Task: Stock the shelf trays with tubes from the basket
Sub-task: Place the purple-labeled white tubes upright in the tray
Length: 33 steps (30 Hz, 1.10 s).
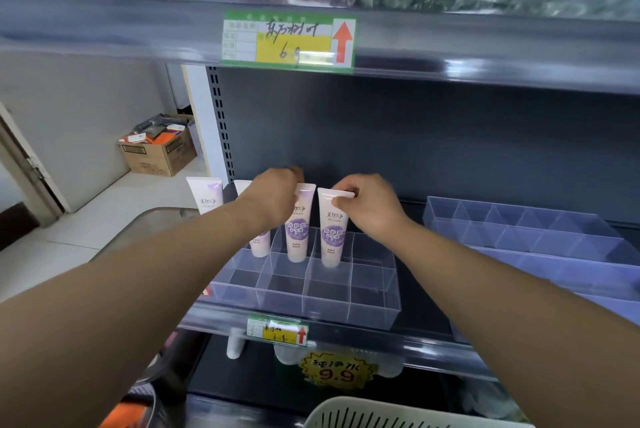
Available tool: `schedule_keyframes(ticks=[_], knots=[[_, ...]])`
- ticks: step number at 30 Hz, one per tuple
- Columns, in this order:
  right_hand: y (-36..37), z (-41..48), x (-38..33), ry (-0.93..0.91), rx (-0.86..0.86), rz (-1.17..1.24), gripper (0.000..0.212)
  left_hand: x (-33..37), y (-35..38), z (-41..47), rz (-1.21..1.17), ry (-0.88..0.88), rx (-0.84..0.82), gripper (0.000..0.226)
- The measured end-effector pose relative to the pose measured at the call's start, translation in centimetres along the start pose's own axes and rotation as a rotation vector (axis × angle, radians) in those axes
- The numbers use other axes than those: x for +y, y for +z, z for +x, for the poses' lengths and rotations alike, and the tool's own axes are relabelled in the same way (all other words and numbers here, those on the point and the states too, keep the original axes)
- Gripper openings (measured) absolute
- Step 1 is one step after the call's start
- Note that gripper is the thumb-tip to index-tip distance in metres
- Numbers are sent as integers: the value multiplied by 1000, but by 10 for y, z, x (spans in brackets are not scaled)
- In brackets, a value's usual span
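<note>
My right hand (pixel 367 206) pinches upright tube (pixel 330 237) by top crimp, cap down in tray (pixel 346 311) slot; left hand (pixel 273 195) alongside, grip unclear.

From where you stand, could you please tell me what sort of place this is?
Most likely a small shop or supermarket aisle: handwritten price tags clipped to the shelf edges, clear divided trays holding identical tubes, and a yellow 9.9 promotional sticker lower down.
</note>
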State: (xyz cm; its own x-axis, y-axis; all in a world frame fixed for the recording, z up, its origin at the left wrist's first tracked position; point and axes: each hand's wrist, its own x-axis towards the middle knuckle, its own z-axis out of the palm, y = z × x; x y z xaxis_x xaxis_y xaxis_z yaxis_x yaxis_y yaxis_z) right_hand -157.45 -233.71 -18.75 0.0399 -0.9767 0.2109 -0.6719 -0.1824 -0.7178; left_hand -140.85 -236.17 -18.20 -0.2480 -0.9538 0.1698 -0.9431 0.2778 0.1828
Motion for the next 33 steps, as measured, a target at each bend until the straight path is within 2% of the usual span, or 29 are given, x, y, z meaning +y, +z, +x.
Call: schedule_keyframes(ticks=[8,14,19,22,33], knots=[[2,-1,-5,-3,33,-63,35,5,-4,-4,109,19,43,31],[-6,-7,-12,-33,47,-82,32,11,-15,-10,134,44,33,33],[-19,-20,-16,-73,45,-195,35,20,-25,-25,171,76,71,38],[-27,-32,-17,-102,20,-331,45,28,-31,-35,230,92,101,42],[-58,-99,-16,-59,-46,-564,66,78,-39,-89,340,111,110,60]])
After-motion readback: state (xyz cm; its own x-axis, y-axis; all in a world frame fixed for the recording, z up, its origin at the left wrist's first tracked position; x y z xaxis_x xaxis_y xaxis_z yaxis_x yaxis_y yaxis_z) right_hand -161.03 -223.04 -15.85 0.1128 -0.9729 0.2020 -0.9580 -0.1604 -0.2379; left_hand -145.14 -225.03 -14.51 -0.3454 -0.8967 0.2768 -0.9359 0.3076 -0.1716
